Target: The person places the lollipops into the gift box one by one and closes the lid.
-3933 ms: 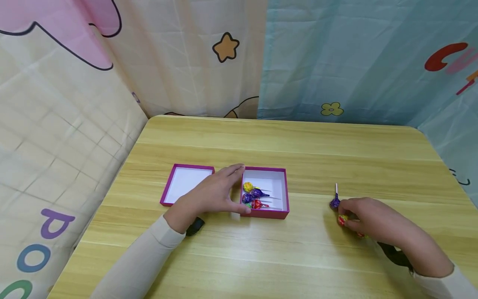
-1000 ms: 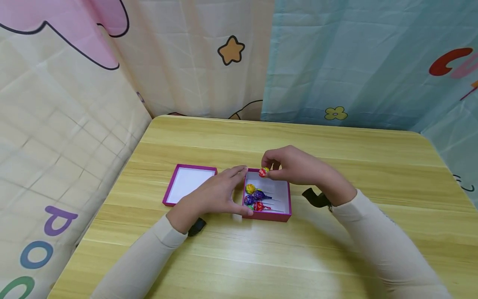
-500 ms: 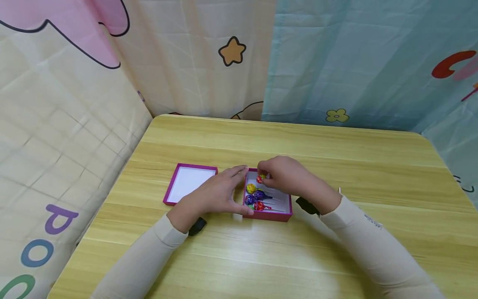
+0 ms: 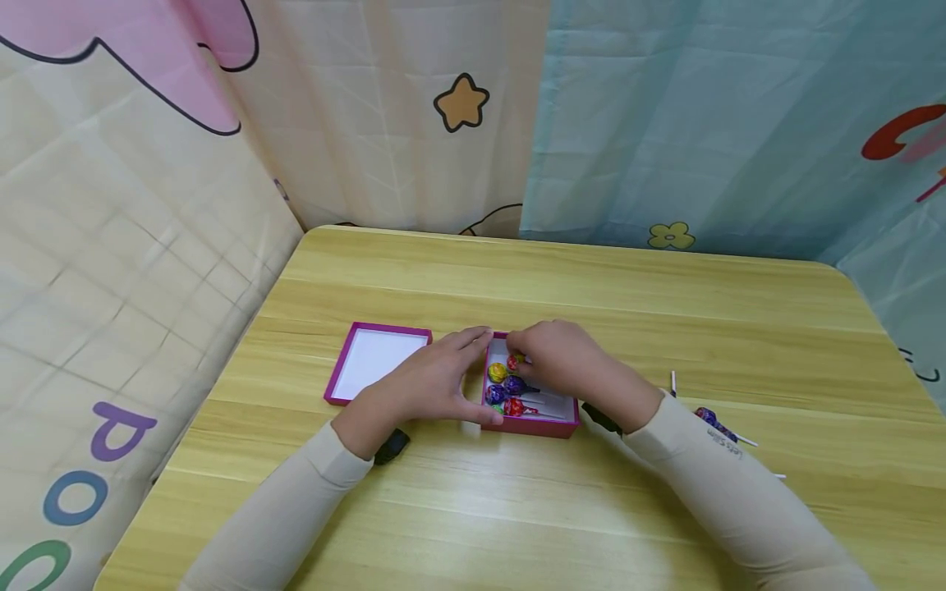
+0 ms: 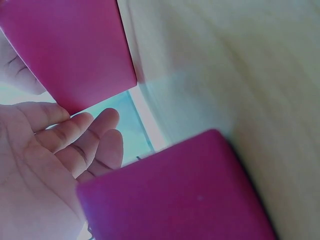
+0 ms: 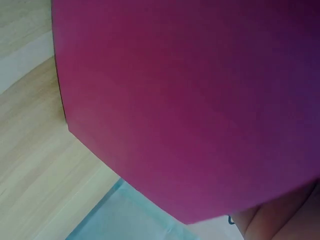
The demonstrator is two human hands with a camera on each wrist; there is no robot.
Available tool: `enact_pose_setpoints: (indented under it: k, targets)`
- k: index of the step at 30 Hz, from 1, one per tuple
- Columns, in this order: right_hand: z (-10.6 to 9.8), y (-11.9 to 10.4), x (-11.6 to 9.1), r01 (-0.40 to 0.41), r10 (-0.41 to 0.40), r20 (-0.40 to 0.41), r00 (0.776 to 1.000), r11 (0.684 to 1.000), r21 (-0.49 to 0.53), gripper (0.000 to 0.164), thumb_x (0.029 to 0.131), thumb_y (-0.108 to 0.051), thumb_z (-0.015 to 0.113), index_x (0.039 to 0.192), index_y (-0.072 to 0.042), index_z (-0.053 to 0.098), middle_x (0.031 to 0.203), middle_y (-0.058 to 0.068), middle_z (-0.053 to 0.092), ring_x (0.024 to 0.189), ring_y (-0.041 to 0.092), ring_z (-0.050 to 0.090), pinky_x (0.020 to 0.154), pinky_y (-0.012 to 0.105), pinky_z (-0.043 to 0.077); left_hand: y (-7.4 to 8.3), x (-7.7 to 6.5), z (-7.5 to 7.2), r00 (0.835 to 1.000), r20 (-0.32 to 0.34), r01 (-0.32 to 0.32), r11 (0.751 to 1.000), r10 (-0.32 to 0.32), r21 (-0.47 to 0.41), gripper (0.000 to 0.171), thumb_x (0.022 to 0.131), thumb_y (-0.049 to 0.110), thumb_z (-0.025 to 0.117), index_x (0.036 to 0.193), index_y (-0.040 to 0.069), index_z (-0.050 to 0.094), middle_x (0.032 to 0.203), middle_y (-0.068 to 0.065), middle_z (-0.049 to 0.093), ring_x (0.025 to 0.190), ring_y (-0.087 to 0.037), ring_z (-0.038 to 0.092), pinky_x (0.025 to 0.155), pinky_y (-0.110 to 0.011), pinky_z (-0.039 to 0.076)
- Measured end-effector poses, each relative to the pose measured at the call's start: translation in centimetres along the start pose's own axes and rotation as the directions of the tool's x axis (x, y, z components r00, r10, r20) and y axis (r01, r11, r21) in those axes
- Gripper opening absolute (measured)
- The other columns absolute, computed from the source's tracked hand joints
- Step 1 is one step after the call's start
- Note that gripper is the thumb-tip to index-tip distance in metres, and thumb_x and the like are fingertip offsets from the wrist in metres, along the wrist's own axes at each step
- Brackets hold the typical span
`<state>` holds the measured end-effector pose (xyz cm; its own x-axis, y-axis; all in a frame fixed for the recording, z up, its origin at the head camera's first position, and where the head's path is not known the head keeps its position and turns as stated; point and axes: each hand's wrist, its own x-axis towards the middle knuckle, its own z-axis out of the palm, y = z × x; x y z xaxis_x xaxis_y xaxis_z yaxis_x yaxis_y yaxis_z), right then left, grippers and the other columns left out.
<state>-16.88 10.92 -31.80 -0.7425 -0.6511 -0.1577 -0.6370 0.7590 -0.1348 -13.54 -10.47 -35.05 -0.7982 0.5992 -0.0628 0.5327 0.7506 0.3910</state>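
In the head view, my left hand (image 4: 424,379) spans the left side of an open magenta box (image 4: 532,430), thumb at the near corner and fingers at the far one. The left wrist view has a fingertip against the corner of the box (image 5: 75,55). Inside lie a yellow lollipop (image 4: 498,373), two purple lollipops (image 4: 495,395), a red lollipop (image 4: 515,407) and a partly hidden green one. My right hand (image 4: 557,357) reaches down into the box's far part and pinches a red-and-yellow lollipop (image 4: 512,362), mostly covered by the fingers. The box wall (image 6: 175,110) fills the right wrist view.
Left of the box lies its lid (image 4: 378,365), white inside facing up, partly behind my left hand. Right of the right forearm, purple lollipops (image 4: 707,417) and white sticks (image 4: 673,382) show on the wooden table (image 4: 473,509), some hidden by the sleeve. Curtains hang behind the table.
My right hand took the red-and-yellow lollipop from the table's right side, carried it left over the box and lowered it inside. My left hand stays at the box.
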Motion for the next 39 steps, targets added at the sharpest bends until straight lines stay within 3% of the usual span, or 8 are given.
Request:
enact_pose_setpoints:
  k: [11, 26, 39]
  targets:
    - [0.8, -0.2, 0.4, -0.021, 0.022, 0.014, 1.0, 0.999, -0.042, 0.012, 0.093, -0.025, 0.071, 0.097, -0.014, 0.07, 0.07, -0.004, 0.058, 0.061, 0.016, 0.053, 0.059, 0.029, 0.046, -0.1, 0.0, 0.0, 1.0, 0.005, 0.005, 1.0, -0.005, -0.009, 0.123, 0.069, 0.088, 0.058, 0.158, 0.009, 0.025, 0.163, -0.003, 0.024, 0.147, -0.022, 0.026, 0.114, -0.044, 0.03]
    - [1.3, -0.2, 0.4, -0.031, 0.031, -0.009, 0.999, 1.0, 0.003, 0.011, 0.094, -0.019, 0.069, 0.102, -0.012, 0.071, 0.074, -0.001, 0.062, 0.063, 0.015, 0.056, 0.067, 0.03, 0.053, -0.2, 0.0, 0.1, 1.0, 0.0, 0.002, 1.0, -0.002, -0.005, 0.123, 0.069, 0.089, 0.057, 0.158, 0.01, 0.026, 0.163, -0.003, 0.024, 0.147, -0.022, 0.027, 0.114, -0.044, 0.03]
    - [1.1, -0.1, -0.3, -0.036, 0.035, -0.018, 0.999, 0.998, -0.052, 0.011, 0.095, -0.014, 0.068, 0.105, -0.012, 0.071, 0.085, -0.001, 0.069, 0.07, 0.015, 0.061, 0.074, 0.034, 0.057, -0.1, 0.1, 0.0, 1.0, 0.011, 0.016, 1.0, -0.016, 0.005, 0.124, 0.068, 0.09, 0.055, 0.159, 0.011, 0.024, 0.163, -0.003, 0.024, 0.147, -0.022, 0.027, 0.114, -0.046, 0.031]
